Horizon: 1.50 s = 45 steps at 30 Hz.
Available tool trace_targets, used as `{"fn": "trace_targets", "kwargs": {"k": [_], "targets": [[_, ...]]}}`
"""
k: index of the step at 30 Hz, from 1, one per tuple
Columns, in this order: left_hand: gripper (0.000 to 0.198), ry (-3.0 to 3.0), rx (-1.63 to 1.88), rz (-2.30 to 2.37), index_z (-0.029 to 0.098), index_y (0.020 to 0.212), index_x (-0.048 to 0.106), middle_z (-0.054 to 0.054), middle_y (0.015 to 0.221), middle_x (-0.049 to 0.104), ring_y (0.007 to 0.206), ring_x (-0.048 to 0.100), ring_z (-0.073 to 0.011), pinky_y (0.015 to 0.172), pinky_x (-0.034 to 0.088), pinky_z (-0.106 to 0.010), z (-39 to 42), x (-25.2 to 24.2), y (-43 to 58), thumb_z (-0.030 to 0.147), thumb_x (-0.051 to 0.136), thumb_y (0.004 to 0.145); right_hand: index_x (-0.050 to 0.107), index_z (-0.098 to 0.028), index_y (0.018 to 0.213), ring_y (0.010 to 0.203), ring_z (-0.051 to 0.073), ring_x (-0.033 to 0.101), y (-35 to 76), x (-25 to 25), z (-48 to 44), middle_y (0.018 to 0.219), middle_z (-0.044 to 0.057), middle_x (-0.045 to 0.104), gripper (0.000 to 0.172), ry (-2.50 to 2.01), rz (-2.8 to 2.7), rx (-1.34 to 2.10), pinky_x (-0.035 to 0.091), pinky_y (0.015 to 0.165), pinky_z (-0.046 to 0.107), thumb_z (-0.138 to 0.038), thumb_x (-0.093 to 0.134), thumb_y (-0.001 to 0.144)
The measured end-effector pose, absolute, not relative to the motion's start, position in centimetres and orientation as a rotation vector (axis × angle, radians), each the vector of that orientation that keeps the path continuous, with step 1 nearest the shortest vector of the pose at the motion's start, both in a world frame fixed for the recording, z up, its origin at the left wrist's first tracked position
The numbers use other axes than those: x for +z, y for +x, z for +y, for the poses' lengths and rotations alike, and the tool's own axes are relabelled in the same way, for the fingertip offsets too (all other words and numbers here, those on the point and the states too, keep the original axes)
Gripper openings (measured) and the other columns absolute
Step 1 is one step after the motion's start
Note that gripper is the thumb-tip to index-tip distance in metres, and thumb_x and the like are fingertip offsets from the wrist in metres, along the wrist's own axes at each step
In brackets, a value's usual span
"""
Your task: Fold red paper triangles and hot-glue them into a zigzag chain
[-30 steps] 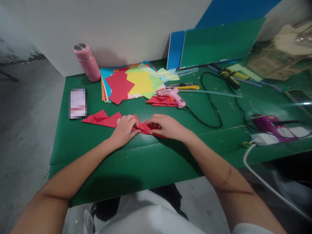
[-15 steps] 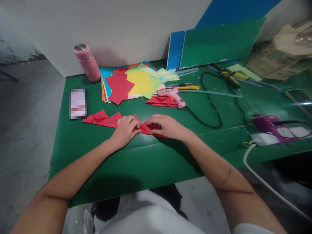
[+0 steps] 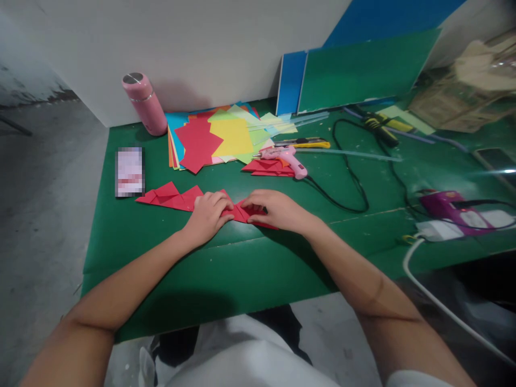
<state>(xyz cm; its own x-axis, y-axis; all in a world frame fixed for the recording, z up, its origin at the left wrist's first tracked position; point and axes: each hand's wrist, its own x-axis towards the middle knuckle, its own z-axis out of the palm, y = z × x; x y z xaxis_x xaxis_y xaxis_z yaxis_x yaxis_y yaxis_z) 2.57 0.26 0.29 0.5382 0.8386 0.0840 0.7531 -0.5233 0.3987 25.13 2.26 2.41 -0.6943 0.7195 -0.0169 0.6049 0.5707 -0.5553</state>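
Far left on the green mat [image 3: 133,252]: pink bottle [image 3: 145,103] upright, then a fan of coloured paper sheets [image 3: 217,137]. Mid-table, left hand [image 3: 207,215] curled, fingertips pressing flat on folded red paper [image 3: 242,212]; right hand [image 3: 278,209] palm-down, fingers bent, pinning its other end. Further right, pink glue gun [image 3: 288,160] resting on more red folds [image 3: 264,167], purple tool [image 3: 447,207] beyond.

Left hand [image 3: 208,213] and right hand [image 3: 277,209] press flat on folded red paper [image 3: 242,212], green table [image 3: 258,258]; pink glue gun [image 3: 284,159] behind.
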Motion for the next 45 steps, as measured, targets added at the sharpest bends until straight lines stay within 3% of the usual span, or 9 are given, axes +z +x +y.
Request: {"fn": "trace_targets", "kwargs": {"k": [11,22,28,41,45], "targets": [[0.021,2.465,0.399,1.325,0.021,0.1,0.064,-0.006,0.111,0.063,0.096,0.052,-0.0226,0.078,0.033,-0.036,0.2,0.4,2.7,0.037,0.051,0.096,0.073,-0.02,0.107,0.092,0.022,0.064,25.5,2.5,2.3,0.105,0.009,0.069,0.024,-0.997,-2.685,0.71,0.048,0.079,0.032,-0.023,0.065,0.085],[0.028,2.552,0.313,1.278,0.02,0.109,0.063,-0.008,0.116,0.061,0.097,0.052,-0.023,0.081,0.036,-0.037,0.0,0.3,2.7,0.035,0.042,0.099,0.075,-0.021,0.1,0.086,0.02,0.063,24.9,2.8,1.6,0.095,0.01,0.069,0.03,-0.876,-2.746,0.612,0.049,0.078,0.032,-0.031,0.047,0.096],[0.03,2.628,0.288,1.317,0.027,0.123,0.06,-0.008,0.115,0.062,0.096,0.051,-0.0229,0.079,0.035,-0.037,-0.3,0.2,3.0,0.032,0.042,0.1,0.075,-0.018,0.098,0.083,0.019,0.062,24.6,3.1,1.5,0.095,0.01,0.068,0.031,-0.937,-2.77,0.626,0.046,0.075,0.031,-0.028,0.046,0.097],[0.028,2.867,0.227,1.397,0.023,0.119,0.061,-0.008,0.11,0.065,0.09,0.053,-0.0229,0.074,0.038,-0.037,-1.4,0.0,3.5,0.02,0.044,0.097,0.078,-0.02,0.09,0.084,0.02,0.059,25.4,4.2,1.2,0.097,0.012,0.063,0.03,-0.916,-2.808,0.72,0.044,0.074,0.031,-0.034,0.052,0.094],[0.026,2.973,0.315,1.378,0.02,0.114,0.063,-0.007,0.099,0.067,0.081,0.054,-0.0209,0.081,0.04,-0.041,-1.6,-0.1,3.5,0.015,0.047,0.095,0.079,-0.017,0.087,0.087,0.021,0.058,25.5,4.3,1.2,0.1,0.014,0.061,0.035,-0.906,-2.839,0.731,0.044,0.077,0.033,-0.035,0.05,0.095]]}}
